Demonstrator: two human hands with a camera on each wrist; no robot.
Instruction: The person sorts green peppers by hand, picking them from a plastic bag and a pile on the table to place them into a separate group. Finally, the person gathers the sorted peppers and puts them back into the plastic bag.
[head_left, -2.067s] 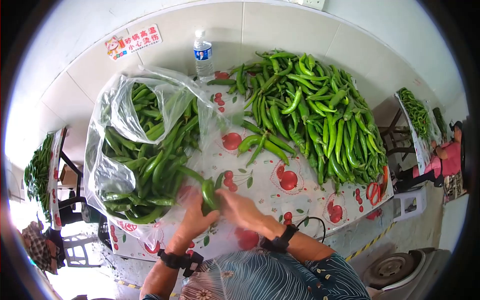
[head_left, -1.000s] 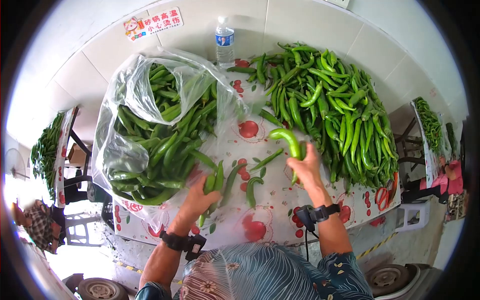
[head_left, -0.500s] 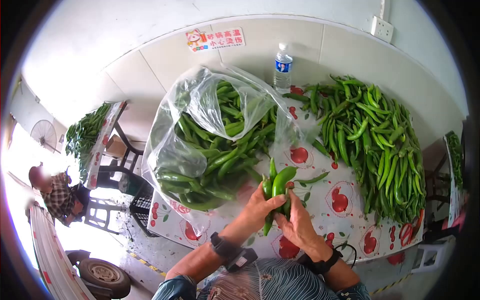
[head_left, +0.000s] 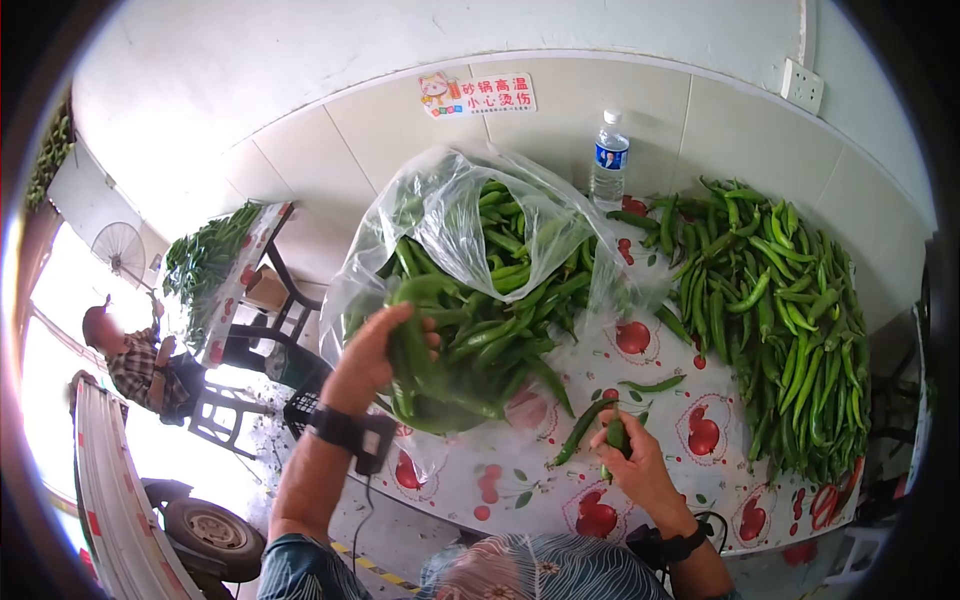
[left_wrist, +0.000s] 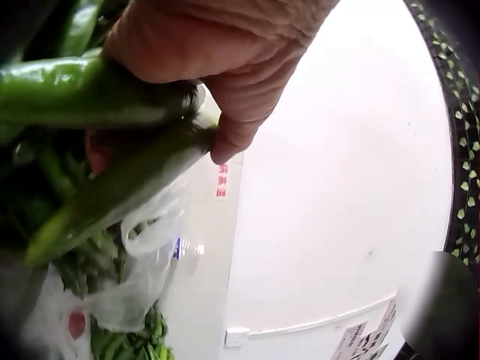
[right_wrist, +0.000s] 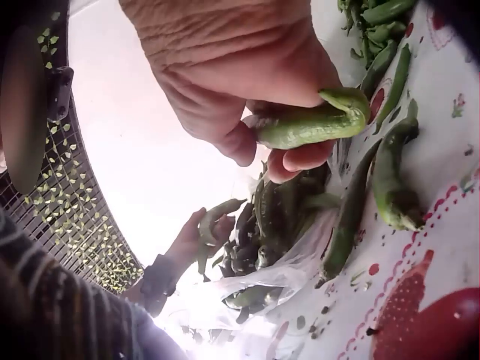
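Over the front left of a clear plastic bag full of green peppers, my left hand holds long green peppers. The left wrist view shows two of them, an upper pepper and a lower pepper, under the fingers and thumb. My right hand pinches one curved green pepper between thumb and fingers, low over the tablecloth. Close by it on the cloth lie a dark green pepper and a thinner pepper.
A big heap of green peppers covers the table's right side. A water bottle stands at the wall behind the bag. Red-handled scissors lie at the right edge. Another person sits at a second pepper table on the left.
The hands, together around several peppers half a second ago, have parted. My left hand has moved left over the bag with peppers; my right hand stays near the front with one. The head view has turned left.
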